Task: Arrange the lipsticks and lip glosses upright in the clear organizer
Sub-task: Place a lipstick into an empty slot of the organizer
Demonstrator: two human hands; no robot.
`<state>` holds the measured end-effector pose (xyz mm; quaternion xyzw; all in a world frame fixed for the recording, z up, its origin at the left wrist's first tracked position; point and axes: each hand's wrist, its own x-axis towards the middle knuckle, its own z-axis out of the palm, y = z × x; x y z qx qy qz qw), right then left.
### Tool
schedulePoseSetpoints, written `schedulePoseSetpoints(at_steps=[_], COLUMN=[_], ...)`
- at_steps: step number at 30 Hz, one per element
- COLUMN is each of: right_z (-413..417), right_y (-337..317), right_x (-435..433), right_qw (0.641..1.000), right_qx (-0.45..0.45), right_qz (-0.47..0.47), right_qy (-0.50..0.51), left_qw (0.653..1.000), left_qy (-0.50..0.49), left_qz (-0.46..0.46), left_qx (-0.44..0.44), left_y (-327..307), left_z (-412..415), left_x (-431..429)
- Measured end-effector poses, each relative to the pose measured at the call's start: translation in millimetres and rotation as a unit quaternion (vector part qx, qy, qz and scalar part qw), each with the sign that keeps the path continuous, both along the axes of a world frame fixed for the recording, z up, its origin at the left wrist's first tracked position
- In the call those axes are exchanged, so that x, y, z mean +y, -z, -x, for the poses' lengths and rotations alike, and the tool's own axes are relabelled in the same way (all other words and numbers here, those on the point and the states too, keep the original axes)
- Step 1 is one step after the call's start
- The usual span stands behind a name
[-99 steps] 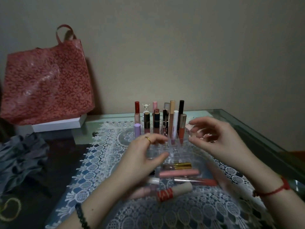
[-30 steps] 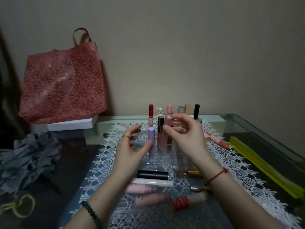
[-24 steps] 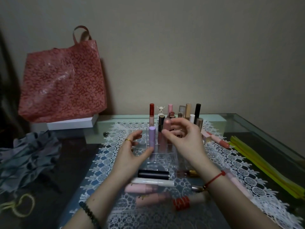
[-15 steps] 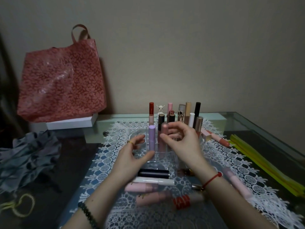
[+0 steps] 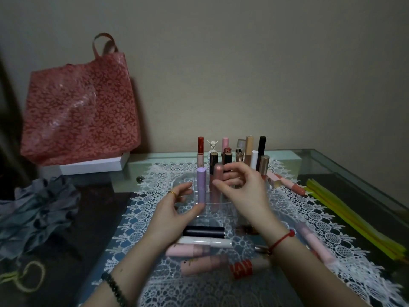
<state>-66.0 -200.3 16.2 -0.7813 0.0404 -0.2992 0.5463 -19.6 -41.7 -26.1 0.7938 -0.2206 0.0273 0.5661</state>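
The clear organizer (image 5: 218,214) stands on the lace mat (image 5: 287,209), with several tubes upright in its back rows. A lilac tube (image 5: 201,185) stands at its front left. Beside it is a rose-pink tube (image 5: 217,173), upright in a slot; my right hand (image 5: 242,192) pinches it between thumb and fingers. My left hand (image 5: 173,210) touches the organizer's front left corner with spread fingers. Loose tubes lie in front: a black tube (image 5: 203,232), a white tube (image 5: 207,242), two pink tubes (image 5: 188,250) and a red-banded tube (image 5: 241,268).
A coral tube (image 5: 291,185) and a blurred pink tube (image 5: 314,242) lie on the mat at the right. Yellow-green strips (image 5: 354,220) run along the glass table's right edge. A red bag (image 5: 81,111) on a white box (image 5: 93,166) stands back left; grey cloth (image 5: 35,213) lies left.
My right hand has lowered the rose-pink tube down beside the lilac tube, into the organizer. My left hand has stayed at the organizer's front left corner.
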Motion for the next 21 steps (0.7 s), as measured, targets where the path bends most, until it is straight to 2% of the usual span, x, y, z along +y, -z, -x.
schedulePoseSetpoints(at_steps=[13,21], right_z=[14.5,41.7], right_y=[-16.5,-40.8], right_x=[-10.8,-49.9], right_qw=[1.000,1.000], right_qx=[-0.008,-0.018], right_qz=[0.003,0.018], right_qy=[0.007,0.016], left_qw=[1.000,1.000], left_qy=[0.003,0.010], left_qz=[-0.007,-0.015], left_qx=[-0.003,-0.009], left_y=[1.5,2.0], left_z=[-0.2,1.5], left_x=[1.6,2.4])
